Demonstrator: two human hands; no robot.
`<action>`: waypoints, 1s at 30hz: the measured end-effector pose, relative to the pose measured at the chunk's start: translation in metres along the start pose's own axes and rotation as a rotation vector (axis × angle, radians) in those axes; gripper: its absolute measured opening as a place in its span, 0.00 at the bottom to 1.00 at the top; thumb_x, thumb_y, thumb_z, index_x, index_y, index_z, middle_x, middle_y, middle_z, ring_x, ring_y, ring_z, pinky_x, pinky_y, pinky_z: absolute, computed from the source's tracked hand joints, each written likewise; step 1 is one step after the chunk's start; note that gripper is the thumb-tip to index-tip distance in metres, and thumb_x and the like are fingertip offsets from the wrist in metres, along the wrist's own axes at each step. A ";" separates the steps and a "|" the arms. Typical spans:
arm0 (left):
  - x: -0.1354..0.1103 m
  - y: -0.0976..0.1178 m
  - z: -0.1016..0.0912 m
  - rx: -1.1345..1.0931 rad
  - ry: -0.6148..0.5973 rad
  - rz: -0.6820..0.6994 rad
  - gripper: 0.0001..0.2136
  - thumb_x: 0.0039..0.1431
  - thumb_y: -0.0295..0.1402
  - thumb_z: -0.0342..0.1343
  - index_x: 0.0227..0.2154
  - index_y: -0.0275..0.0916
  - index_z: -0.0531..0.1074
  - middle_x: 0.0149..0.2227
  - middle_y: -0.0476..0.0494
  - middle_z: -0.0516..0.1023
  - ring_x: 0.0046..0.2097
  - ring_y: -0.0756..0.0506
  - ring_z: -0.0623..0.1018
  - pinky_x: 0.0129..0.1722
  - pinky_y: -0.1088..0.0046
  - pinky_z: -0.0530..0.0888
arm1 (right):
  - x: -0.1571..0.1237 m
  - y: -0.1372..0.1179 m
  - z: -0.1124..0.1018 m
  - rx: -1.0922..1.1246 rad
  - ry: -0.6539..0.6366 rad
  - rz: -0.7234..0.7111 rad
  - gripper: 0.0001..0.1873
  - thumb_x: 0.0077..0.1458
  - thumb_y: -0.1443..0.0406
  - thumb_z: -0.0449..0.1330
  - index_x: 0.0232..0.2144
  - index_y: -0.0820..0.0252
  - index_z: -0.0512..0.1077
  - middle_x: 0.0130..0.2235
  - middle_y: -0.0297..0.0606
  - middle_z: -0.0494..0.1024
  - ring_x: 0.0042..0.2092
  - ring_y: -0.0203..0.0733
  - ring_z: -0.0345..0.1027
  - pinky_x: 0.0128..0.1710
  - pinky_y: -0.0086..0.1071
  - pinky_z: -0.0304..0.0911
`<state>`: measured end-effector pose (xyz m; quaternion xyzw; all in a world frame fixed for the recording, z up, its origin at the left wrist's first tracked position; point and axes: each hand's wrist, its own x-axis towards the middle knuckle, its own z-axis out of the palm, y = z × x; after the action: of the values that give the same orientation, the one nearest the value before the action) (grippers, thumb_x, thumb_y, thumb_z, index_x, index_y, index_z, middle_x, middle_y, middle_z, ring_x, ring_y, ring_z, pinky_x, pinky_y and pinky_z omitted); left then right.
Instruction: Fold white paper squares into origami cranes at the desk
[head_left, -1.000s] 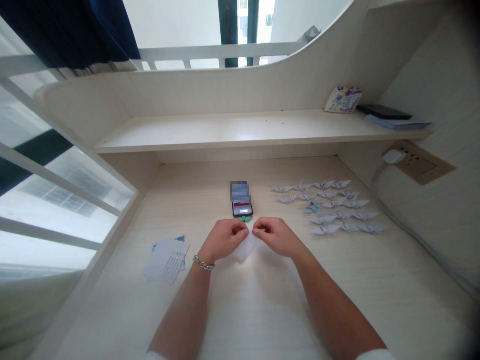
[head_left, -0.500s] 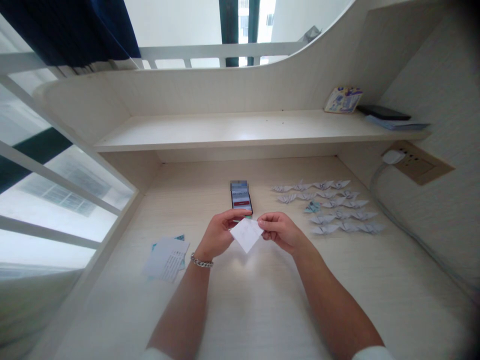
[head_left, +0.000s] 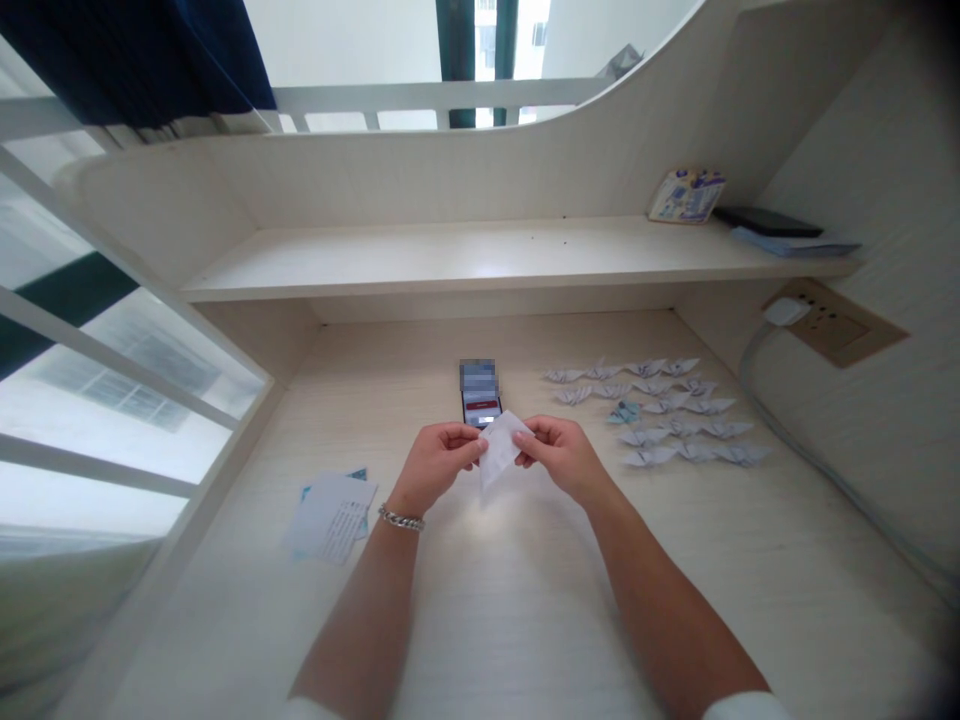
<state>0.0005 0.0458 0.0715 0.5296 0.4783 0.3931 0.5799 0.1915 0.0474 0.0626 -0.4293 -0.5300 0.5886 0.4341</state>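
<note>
A small white folded paper [head_left: 497, 452] is held up above the desk [head_left: 525, 600] between both my hands. My left hand [head_left: 435, 465], with a silver bracelet on the wrist, pinches its left edge. My right hand [head_left: 559, 455] pinches its right edge. A phone [head_left: 480, 396] with a lit screen lies just behind the paper. Several folded paper cranes [head_left: 660, 420] lie in rows to the right of my right hand.
A small stack of printed paper sheets [head_left: 334, 515] lies at the left of the desk. A shelf [head_left: 450, 255] above holds a colourful packet [head_left: 686, 195] and a dark flat thing [head_left: 765, 222]. A wall socket [head_left: 825, 325] with a cable is at the right.
The paper went from flat on the desk under both hands to lifted in the air. It has since been turned more upright and narrower between my fingers.
</note>
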 end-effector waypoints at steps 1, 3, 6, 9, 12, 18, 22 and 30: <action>0.000 0.000 0.000 -0.012 -0.002 0.002 0.11 0.45 0.35 0.59 0.30 0.32 0.74 0.26 0.44 0.76 0.26 0.52 0.71 0.25 0.78 0.68 | 0.000 0.001 0.000 -0.025 -0.010 0.006 0.16 0.46 0.56 0.61 0.30 0.65 0.72 0.23 0.37 0.74 0.24 0.34 0.67 0.24 0.28 0.63; -0.001 0.000 0.001 -0.029 -0.015 0.004 0.12 0.46 0.35 0.59 0.32 0.32 0.74 0.27 0.43 0.76 0.27 0.51 0.72 0.25 0.77 0.68 | -0.001 0.002 0.001 -0.033 -0.031 0.037 0.15 0.46 0.56 0.61 0.29 0.65 0.72 0.21 0.36 0.74 0.23 0.34 0.67 0.24 0.28 0.63; -0.002 0.002 0.000 -0.019 -0.015 0.009 0.12 0.45 0.35 0.60 0.32 0.32 0.74 0.27 0.43 0.76 0.27 0.51 0.72 0.25 0.77 0.68 | -0.002 0.000 0.000 -0.021 -0.091 0.078 0.15 0.46 0.57 0.61 0.30 0.65 0.73 0.20 0.36 0.74 0.23 0.34 0.67 0.24 0.28 0.64; -0.003 0.004 -0.001 -0.003 -0.010 0.019 0.12 0.45 0.34 0.60 0.32 0.32 0.75 0.26 0.43 0.77 0.27 0.51 0.72 0.25 0.77 0.68 | -0.003 -0.004 -0.002 0.036 -0.148 0.096 0.16 0.46 0.59 0.61 0.35 0.65 0.75 0.23 0.38 0.76 0.25 0.35 0.69 0.26 0.29 0.65; -0.005 0.007 -0.003 -0.008 -0.019 0.026 0.11 0.45 0.33 0.59 0.32 0.32 0.75 0.27 0.43 0.77 0.27 0.51 0.73 0.26 0.76 0.69 | -0.005 -0.007 -0.002 0.123 -0.167 0.124 0.17 0.44 0.62 0.62 0.39 0.64 0.75 0.26 0.39 0.77 0.28 0.36 0.71 0.29 0.30 0.66; -0.007 0.010 -0.004 0.032 0.007 0.061 0.09 0.45 0.32 0.59 0.30 0.32 0.76 0.26 0.43 0.77 0.27 0.50 0.73 0.28 0.75 0.70 | -0.005 -0.007 0.000 0.217 -0.129 0.143 0.15 0.42 0.66 0.63 0.37 0.63 0.76 0.25 0.40 0.78 0.27 0.38 0.72 0.30 0.32 0.67; -0.006 0.007 -0.003 0.045 0.031 0.094 0.08 0.46 0.31 0.58 0.29 0.32 0.76 0.26 0.43 0.77 0.27 0.50 0.73 0.28 0.76 0.70 | -0.004 -0.003 0.000 0.213 -0.112 0.108 0.14 0.42 0.65 0.63 0.35 0.62 0.77 0.24 0.40 0.78 0.27 0.38 0.72 0.30 0.33 0.68; -0.007 0.010 0.001 0.043 0.030 0.156 0.06 0.46 0.30 0.57 0.27 0.34 0.75 0.26 0.45 0.76 0.29 0.50 0.72 0.30 0.76 0.69 | -0.007 -0.003 -0.004 0.204 -0.135 0.056 0.12 0.42 0.67 0.62 0.34 0.62 0.77 0.24 0.40 0.78 0.26 0.38 0.72 0.29 0.33 0.68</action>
<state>0.0005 0.0403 0.0824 0.5716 0.4526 0.4345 0.5288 0.1971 0.0419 0.0661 -0.3568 -0.4830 0.6791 0.4221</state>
